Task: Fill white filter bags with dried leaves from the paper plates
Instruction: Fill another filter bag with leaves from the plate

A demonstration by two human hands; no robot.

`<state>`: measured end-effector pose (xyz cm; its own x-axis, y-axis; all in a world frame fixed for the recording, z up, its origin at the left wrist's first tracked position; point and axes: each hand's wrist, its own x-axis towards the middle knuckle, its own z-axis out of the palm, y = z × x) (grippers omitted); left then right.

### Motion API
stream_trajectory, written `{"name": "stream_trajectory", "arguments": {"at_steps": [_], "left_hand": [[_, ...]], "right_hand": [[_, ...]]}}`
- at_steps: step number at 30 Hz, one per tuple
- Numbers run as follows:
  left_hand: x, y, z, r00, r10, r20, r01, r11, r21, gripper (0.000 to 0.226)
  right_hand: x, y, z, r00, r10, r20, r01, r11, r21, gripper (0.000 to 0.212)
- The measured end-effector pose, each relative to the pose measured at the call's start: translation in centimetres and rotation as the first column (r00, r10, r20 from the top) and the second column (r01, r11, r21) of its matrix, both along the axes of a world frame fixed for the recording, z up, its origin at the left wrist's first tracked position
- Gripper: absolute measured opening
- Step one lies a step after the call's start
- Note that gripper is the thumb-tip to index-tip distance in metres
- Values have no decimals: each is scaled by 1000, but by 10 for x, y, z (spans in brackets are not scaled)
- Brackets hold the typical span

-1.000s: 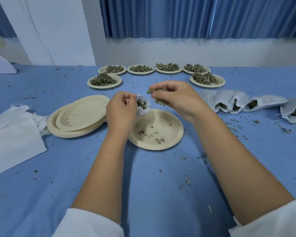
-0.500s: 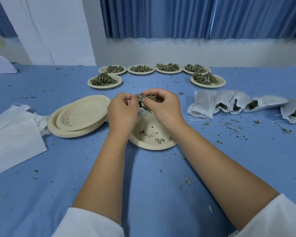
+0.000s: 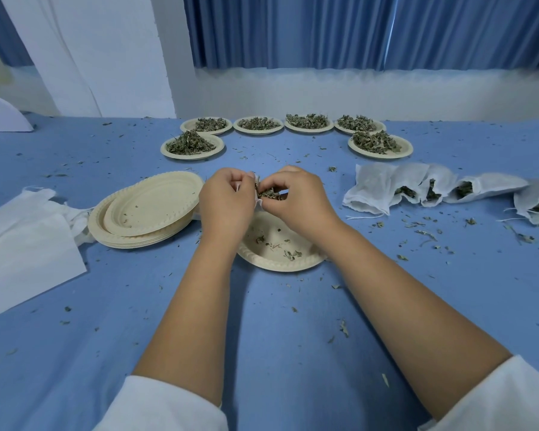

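Nearest us, two white sleeves (image 3: 168, 405) frame a broad stretch of the blue-covered table (image 3: 277, 353). It is flecked with leaf crumbs, and bare cloth shows between and outside the forearms. Further in, a paper plate (image 3: 280, 259) holding only a few scraps lies under the hands. Above it the left hand (image 3: 227, 200) curls its fingers round the mouth of a small white filter bag (image 3: 258, 203), which is mostly hidden. The right hand (image 3: 296, 200), close against the left, pinches a clump of dried leaves (image 3: 271, 193) at that mouth. Just left sits a stack of plates (image 3: 150, 209), and past it flat unfilled bags (image 3: 28, 244) reach the left edge. To the right we see a row of filled bags (image 3: 417, 188) running off the right edge, with crumbs strewn before them. A strip of blue cloth separates the hands from six heaped plates (image 3: 308, 122) arced near the far edge. Behind them we meet a low white wall (image 3: 355, 91), a pleated blue curtain (image 3: 355, 32) and a white panel (image 3: 106, 57) at left.
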<state>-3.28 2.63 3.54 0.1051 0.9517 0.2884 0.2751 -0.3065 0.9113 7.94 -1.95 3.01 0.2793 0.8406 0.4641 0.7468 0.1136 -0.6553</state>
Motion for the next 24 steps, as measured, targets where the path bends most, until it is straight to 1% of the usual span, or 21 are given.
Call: {"name": "stream_trajectory", "arguments": {"at_steps": [3,6,8,12,18,22,24], "left_hand": [[0,-1,0,1000,-12,-16,12,1000,10,12],[0,-1,-1,1000,-3,-5,3,1000,17,12],[0,-1,-1,1000,3,11,-3,1000,18,13],[0,-1,-1,1000,-1,11,1,1000,24,12],[1,0,-2,1000,1,8,-1,1000,25,13],[2,2,-3,999,-21,-40,22,999,36,13],[3,1,-4,997,-50,-62,52,998,32,12]], "right_hand": [[2,0,2,1000,16,12,-15,999,-32,26],[3,-2,4,995,25,-96,-28,999,-30,32],[3,-2,5,990,8,-139,-12,1000,-29,31],[3,-5,8,995,10,-103,-13,1000,-27,20],[3,-4,11,1000,4,-25,-6,997,-76,19],[3,-4,10,998,1,-70,-9,993,-115,22],[3,-3,9,996,-14,-93,1,990,-142,21]]}}
